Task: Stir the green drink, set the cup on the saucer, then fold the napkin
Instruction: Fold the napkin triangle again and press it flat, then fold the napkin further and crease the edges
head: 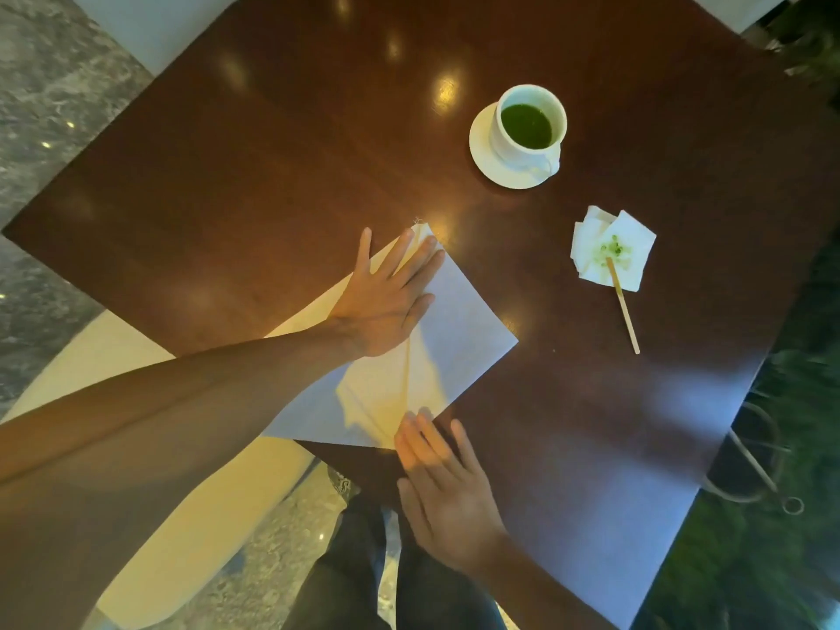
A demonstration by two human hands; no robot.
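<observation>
With the cup [529, 125] set on the saucer [488, 163], the napkin [454, 320] is being pressed, seemingly half-folded, under the flat, open left hand [386, 306] and right hand [443, 484], nothing held in either grip.

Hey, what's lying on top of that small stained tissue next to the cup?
The upper end of a wooden stir stick rests on the small tissue, beside green drips. The rest of the stick lies on the table. What is under the tissue cannot be seen.

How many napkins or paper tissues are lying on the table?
2. The large napkin lies flat near the table's front edge under both hands. A small green-stained tissue sits farther right, below the cup, under the stir stick's tip.
</observation>
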